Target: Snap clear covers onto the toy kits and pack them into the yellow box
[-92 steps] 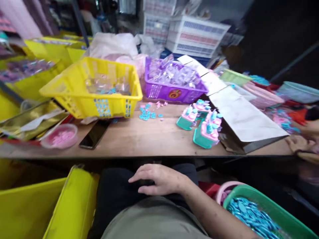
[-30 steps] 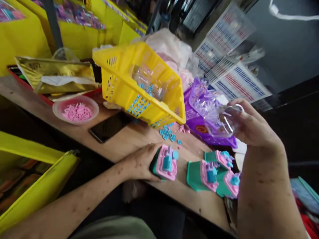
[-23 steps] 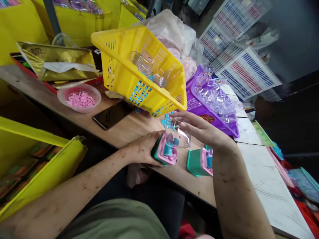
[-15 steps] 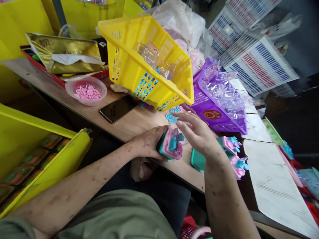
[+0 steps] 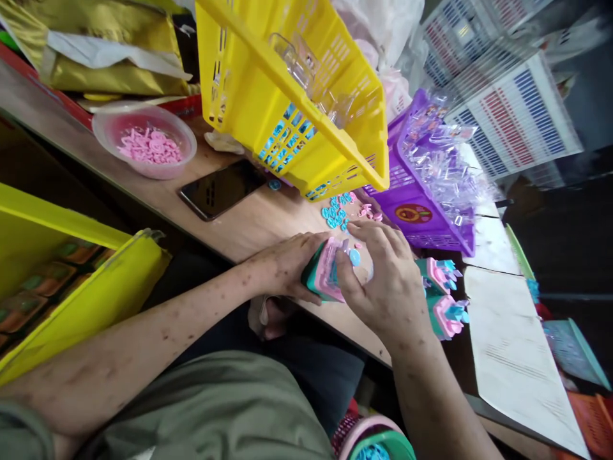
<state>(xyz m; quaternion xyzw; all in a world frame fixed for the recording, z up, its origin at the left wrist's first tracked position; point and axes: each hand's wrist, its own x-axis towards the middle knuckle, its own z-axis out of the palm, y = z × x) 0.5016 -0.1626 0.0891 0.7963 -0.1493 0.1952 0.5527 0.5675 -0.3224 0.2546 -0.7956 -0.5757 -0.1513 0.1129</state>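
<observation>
My left hand (image 5: 294,265) is wrapped round a green and pink box (image 5: 326,271), which lies tilted above the table's front edge. At the open side of that box, my right hand (image 5: 387,278) has its thumb and fingers around a clear piece with a small blue disc (image 5: 354,257). Just beyond my right fingertips, several blue pieces (image 5: 335,211) and pink pieces (image 5: 370,212) are scattered on the table. Two similar green and pink boxes (image 5: 445,316) with blue and purple parts stand right of my right wrist.
A yellow basket (image 5: 297,96) and a purple basket (image 5: 414,214) hold clear plastic parts. To the left are a phone (image 5: 223,190), a bowl of pink pieces (image 5: 143,142) and a gold packet (image 5: 110,51). Below the table stands a green tub (image 5: 405,447).
My right hand has come down to the box and closed on a clear piece there. The green lid seen beside my right hand is no longer visible. The view has moved closer to the table.
</observation>
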